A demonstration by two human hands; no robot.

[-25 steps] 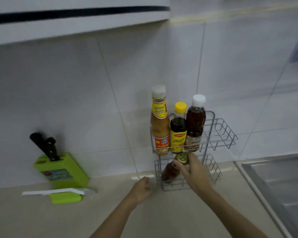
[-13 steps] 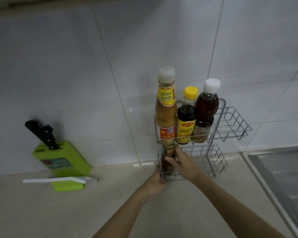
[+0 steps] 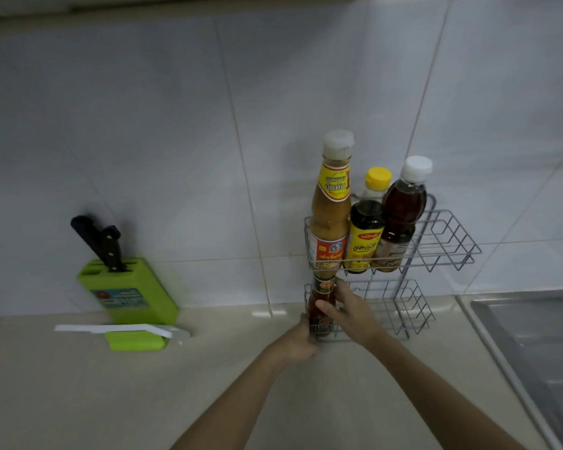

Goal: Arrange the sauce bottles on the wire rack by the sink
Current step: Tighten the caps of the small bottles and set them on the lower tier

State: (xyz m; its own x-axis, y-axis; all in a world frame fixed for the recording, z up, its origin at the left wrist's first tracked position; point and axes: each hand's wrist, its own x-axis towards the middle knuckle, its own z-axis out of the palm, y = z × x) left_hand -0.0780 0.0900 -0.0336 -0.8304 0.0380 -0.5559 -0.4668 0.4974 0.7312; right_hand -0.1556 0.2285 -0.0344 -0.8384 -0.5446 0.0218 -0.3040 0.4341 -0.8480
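Far left on the beige stone counter (image 3: 78, 394): lime-green plastic knife block (image 3: 129, 292) with two black-handled knives (image 3: 101, 243) in it, and a white flat strip (image 3: 114, 329) lying across its green foot. Not part of this step.

My left hand (image 3: 298, 344) is at the lower front left corner of the two-tier grey wire rack (image 3: 442, 241), pressed against the frame. I cannot tell whether its fingers are wrapped round the wire or only bracing it.

Small red-brown sauce bottle with a dark label band (image 3: 320, 305): stands upright at the left end of the lower tier, cap hidden under the upper shelf. My right hand (image 3: 348, 311) is closed round its right side, thumb across the front.

Upper tier, left to right: tall tan sauce bottle with white cap and yellow neck label (image 3: 330, 209), short dark bottle with yellow cap and yellow label (image 3: 366, 235), brown-liquid bottle with white cap (image 3: 402, 212). All three upright, touching, crowded to the left half; right half of both tiers bare.

Stainless sink (image 3: 533, 349) at far right.

Judgement: step in hand is seating the small bottle. To do it well:
- keep left hand steadying the frame, since the rack looks light and top-heavy;
- settle the base flat on the wires before loosening my fingers;
- draw the right hand out low, clear of the upper shelf.
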